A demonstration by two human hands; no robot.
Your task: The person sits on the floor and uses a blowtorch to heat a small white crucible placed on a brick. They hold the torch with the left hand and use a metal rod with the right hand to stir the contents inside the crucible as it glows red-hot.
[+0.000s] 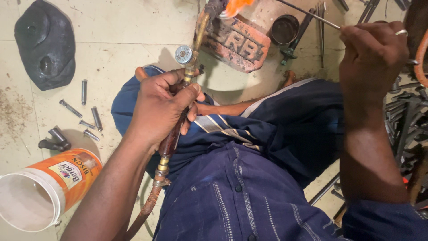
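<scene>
1. Head view: left hand [162, 107] has its fingers wrapped tight round the torch [185, 89] handle, near centre; its flame [236, 5] burns far, over a brick [236, 44].
2. Right hand [372, 56], far right, pinches a thin rod [307, 14] that runs left toward the flame.
3. Orange bucket [42, 192] lies near left on the floor [120, 22], bolts [84, 111] beside it.
</scene>
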